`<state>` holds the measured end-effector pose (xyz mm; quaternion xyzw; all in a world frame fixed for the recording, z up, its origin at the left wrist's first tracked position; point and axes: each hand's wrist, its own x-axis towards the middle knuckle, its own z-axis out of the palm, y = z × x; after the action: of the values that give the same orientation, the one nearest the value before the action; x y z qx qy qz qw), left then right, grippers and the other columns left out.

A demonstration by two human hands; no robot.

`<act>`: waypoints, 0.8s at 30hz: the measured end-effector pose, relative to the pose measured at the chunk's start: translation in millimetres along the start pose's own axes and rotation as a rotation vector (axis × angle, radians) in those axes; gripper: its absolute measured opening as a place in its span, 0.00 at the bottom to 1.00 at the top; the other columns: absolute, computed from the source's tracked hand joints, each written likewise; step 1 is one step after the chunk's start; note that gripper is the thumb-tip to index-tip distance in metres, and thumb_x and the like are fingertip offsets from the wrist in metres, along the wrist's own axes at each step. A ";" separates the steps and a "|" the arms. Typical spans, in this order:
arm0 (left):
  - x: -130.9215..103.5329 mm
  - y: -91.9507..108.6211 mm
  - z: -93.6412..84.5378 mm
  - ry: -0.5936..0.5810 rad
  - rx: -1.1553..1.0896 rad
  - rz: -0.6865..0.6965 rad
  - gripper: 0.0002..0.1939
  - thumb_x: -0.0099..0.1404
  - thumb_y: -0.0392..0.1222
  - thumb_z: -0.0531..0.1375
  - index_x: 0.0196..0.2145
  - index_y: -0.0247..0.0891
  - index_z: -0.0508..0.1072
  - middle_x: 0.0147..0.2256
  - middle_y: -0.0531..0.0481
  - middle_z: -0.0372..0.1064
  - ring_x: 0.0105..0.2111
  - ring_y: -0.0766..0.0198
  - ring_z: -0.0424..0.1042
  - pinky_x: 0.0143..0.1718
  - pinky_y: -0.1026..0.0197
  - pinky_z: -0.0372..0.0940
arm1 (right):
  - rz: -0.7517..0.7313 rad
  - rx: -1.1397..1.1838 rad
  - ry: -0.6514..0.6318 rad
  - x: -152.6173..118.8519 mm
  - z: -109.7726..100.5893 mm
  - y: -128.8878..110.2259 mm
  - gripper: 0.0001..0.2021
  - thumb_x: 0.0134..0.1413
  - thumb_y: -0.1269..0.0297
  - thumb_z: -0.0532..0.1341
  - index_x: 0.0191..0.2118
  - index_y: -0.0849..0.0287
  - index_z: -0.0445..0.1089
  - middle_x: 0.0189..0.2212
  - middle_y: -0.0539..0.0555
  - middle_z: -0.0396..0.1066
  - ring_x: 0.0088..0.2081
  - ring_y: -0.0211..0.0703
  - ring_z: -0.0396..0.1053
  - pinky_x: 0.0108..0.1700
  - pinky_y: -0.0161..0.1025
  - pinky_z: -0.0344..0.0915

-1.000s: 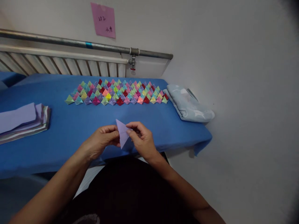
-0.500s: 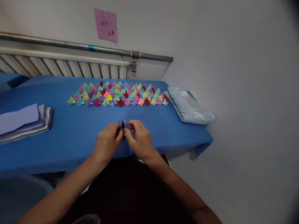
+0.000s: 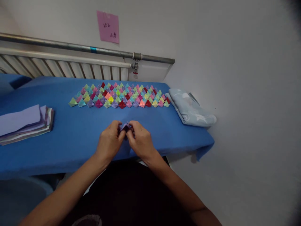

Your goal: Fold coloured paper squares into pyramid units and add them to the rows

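A small folded piece of purple paper [image 3: 125, 126] is pinched between my two hands above the blue-covered table [image 3: 77, 138]. My left hand [image 3: 110, 138] grips its left side with thumb and fingers, and my right hand [image 3: 140, 138] grips its right side. Parts of the paper are hidden behind my fingers. Beyond my hands, several rows of colourful folded paper pieces [image 3: 122, 97] stand close together, each rising to a point. A stack of purple and pale paper sheets [image 3: 25, 121] lies at the left.
A folded light blue cloth with white patterns [image 3: 190, 108] lies at the table's right end. Behind the table run a radiator [image 3: 68, 67] and a metal pipe [image 3: 108, 51]. A pink note [image 3: 108, 26] hangs on the wall. Below left sits a blue tub [image 3: 23, 197].
The purple paper has changed shape: its tall upright point is lower, and the paper now spreads wider between my fingers. Both hands stay in nearly the same place.
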<state>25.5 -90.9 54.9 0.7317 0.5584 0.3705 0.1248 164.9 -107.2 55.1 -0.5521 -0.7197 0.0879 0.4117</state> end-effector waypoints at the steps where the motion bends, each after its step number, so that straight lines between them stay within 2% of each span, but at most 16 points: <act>1: 0.5 1.0 0.3 -0.002 -0.008 -0.001 0.09 0.64 0.38 0.58 0.42 0.40 0.72 0.36 0.47 0.78 0.34 0.57 0.76 0.37 0.58 0.67 | 0.003 -0.020 -0.008 0.2 0.2 0.7 0.12 0.60 0.71 0.54 0.47 0.57 0.69 0.38 0.57 0.75 0.38 0.46 0.73 0.44 0.42 0.68; 5: 0.8 4.1 -0.4 -0.003 -0.029 0.034 0.07 0.64 0.37 0.56 0.40 0.41 0.72 0.38 0.46 0.78 0.36 0.57 0.77 0.39 0.58 0.67 | 0.020 -0.086 -0.041 3.5 3.8 5.5 0.12 0.59 0.71 0.55 0.46 0.58 0.70 0.40 0.59 0.75 0.41 0.49 0.73 0.45 0.43 0.69; 9: -0.2 5.9 -1.1 0.007 -0.042 0.042 0.08 0.63 0.36 0.56 0.40 0.42 0.72 0.38 0.47 0.78 0.38 0.57 0.77 0.40 0.58 0.68 | 0.025 -0.029 -0.023 5.0 8.1 10.2 0.11 0.59 0.71 0.55 0.46 0.56 0.70 0.41 0.58 0.75 0.43 0.48 0.74 0.47 0.43 0.69; 15: -3.6 10.3 0.5 0.048 -0.203 -0.011 0.09 0.63 0.39 0.56 0.42 0.42 0.69 0.37 0.48 0.78 0.34 0.58 0.78 0.38 0.57 0.69 | 0.014 0.184 0.100 -0.6 8.0 10.4 0.13 0.60 0.70 0.55 0.48 0.51 0.69 0.43 0.54 0.76 0.44 0.45 0.75 0.49 0.42 0.70; 19: -4.3 12.8 1.4 0.040 -0.303 -0.079 0.12 0.62 0.42 0.57 0.44 0.42 0.67 0.38 0.49 0.79 0.35 0.58 0.79 0.36 0.58 0.70 | -0.057 0.206 0.159 -3.3 8.2 10.6 0.13 0.60 0.69 0.53 0.48 0.54 0.69 0.43 0.55 0.77 0.44 0.45 0.75 0.50 0.43 0.70; 24: -5.7 15.0 1.7 0.156 -0.270 0.024 0.07 0.64 0.43 0.57 0.40 0.42 0.69 0.35 0.50 0.78 0.33 0.61 0.78 0.36 0.60 0.69 | -0.148 0.131 0.229 -5.4 9.2 12.5 0.13 0.60 0.69 0.53 0.48 0.54 0.69 0.41 0.55 0.77 0.41 0.45 0.76 0.47 0.41 0.71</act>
<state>37.0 -100.9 60.5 0.6837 0.5029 0.4995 0.1737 167.9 -104.2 39.2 -0.4758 -0.6994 0.0404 0.5317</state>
